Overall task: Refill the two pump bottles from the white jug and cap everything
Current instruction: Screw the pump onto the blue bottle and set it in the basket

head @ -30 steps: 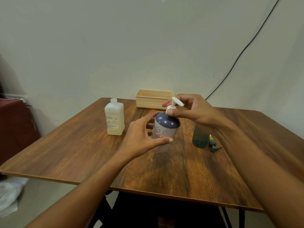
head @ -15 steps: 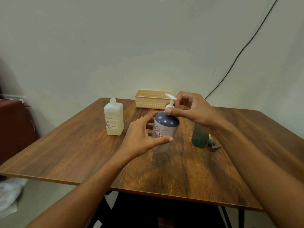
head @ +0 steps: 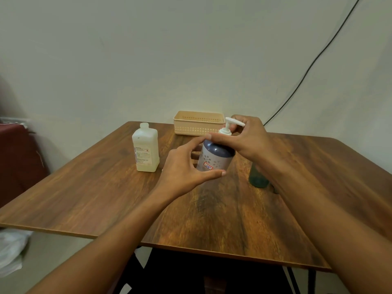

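Note:
A dark blue pump bottle [head: 216,157] with a flower pattern and a red-edged label stands mid-table. My left hand [head: 182,168] grips its body from the left. My right hand [head: 246,139] pinches the collar of its white pump head [head: 230,126], whose spout points right. The white jug [head: 146,150] stands to the left with its neck uncapped. A green bottle [head: 257,179] stands to the right, mostly hidden behind my right forearm; its top cannot be seen.
A beige perforated basket [head: 198,124] sits at the table's far edge by the wall. The wooden table [head: 95,198] has its front edge near me. A black cable [head: 307,71] runs down the wall at right. A dark red object [head: 19,158] stands at left.
My right hand has turned the white pump head on the blue bottle; its spout swung round and now points right. My left hand kept its grip on the body.

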Motion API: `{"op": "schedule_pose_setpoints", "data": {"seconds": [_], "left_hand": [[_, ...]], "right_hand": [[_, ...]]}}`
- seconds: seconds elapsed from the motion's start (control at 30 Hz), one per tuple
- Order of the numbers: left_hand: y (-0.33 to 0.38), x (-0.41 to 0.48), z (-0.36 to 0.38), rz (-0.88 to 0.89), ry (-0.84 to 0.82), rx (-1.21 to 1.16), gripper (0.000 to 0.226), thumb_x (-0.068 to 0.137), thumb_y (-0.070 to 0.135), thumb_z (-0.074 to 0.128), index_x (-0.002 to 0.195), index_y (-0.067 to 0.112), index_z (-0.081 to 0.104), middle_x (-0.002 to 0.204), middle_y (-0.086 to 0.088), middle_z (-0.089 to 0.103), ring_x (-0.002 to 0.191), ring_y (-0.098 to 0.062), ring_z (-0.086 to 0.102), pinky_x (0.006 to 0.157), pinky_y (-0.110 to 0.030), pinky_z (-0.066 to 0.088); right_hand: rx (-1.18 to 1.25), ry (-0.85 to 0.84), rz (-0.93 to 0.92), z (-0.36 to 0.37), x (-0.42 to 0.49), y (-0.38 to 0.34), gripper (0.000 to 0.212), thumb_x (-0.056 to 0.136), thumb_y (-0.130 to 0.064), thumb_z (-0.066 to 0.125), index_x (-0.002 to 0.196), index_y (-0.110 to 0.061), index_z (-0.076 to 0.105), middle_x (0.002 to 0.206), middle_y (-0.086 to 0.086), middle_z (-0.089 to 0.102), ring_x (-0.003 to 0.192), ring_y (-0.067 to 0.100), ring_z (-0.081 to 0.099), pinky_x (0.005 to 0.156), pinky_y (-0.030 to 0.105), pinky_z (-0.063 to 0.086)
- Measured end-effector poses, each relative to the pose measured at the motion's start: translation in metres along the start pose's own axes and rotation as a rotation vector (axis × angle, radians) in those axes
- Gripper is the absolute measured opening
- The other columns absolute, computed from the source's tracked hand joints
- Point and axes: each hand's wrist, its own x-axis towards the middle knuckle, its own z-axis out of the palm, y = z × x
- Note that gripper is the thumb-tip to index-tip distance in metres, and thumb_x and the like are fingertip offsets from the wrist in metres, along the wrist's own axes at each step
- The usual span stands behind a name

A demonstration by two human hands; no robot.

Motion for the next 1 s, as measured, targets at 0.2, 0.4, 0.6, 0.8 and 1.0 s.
{"op": "schedule_pose_setpoints", "data": {"seconds": [0.2, 0.4, 0.6, 0.8, 1.0], "left_hand": [[-0.007, 0.013, -0.001, -0.017, 0.014, -0.030, 0.096, 0.069, 0.060, 0.086, 0.151, 0.028, 0.050, 0.138, 0.005, 0.067, 0.115, -0.008, 0.067, 0.092, -0.029, 0.061], [-0.015, 0.030, -0.004, 0.012, 0.016, -0.047, 0.094, 0.067, 0.060, 0.088, 0.149, 0.030, 0.052, 0.136, 0.009, 0.067, 0.117, -0.005, 0.066, 0.091, -0.025, 0.060], [-0.023, 0.059, -0.002, 0.023, 0.044, -0.038, 0.094, 0.066, 0.065, 0.086, 0.147, 0.031, 0.053, 0.132, 0.010, 0.068, 0.110, -0.001, 0.065, 0.085, -0.009, 0.054], [-0.033, 0.089, -0.005, 0.016, 0.072, -0.019, 0.097, 0.063, 0.068, 0.086, 0.148, 0.038, 0.050, 0.128, 0.010, 0.070, 0.105, -0.002, 0.068, 0.086, -0.019, 0.060], [-0.044, 0.122, -0.013, 0.005, 0.045, 0.094, 0.098, 0.065, 0.067, 0.086, 0.148, 0.029, 0.049, 0.132, 0.005, 0.067, 0.102, -0.004, 0.065, 0.084, -0.021, 0.058]], "right_hand": [[0.096, -0.217, 0.054, -0.005, 0.017, 0.003, 0.058, 0.079, -0.060, 0.077, 0.123, -0.023, 0.072, 0.113, -0.008, 0.077, 0.102, -0.003, 0.074, 0.080, 0.016, 0.061], [0.134, -0.275, 0.021, -0.024, 0.036, 0.007, 0.031, 0.083, -0.040, 0.083, 0.108, -0.023, 0.084, 0.112, -0.006, 0.082, 0.111, 0.011, 0.075, 0.094, 0.029, 0.061], [0.100, -0.061, 0.033, -0.006, 0.062, 0.008, 0.047, 0.077, -0.038, 0.094, 0.102, -0.001, 0.078, 0.096, 0.003, 0.081, 0.095, 0.019, 0.078, 0.077, 0.028, 0.064], [0.091, 0.041, 0.012, 0.004, 0.090, 0.005, 0.033, 0.076, -0.037, 0.096, 0.077, -0.014, 0.072, 0.084, 0.002, 0.079, 0.079, 0.010, 0.075, 0.070, 0.025, 0.062], [0.115, 0.065, -0.013, 0.014, 0.123, 0.007, 0.034, 0.075, -0.036, 0.098, 0.068, -0.026, 0.067, 0.070, -0.014, 0.074, 0.070, 0.001, 0.072, 0.066, 0.018, 0.056]]}}
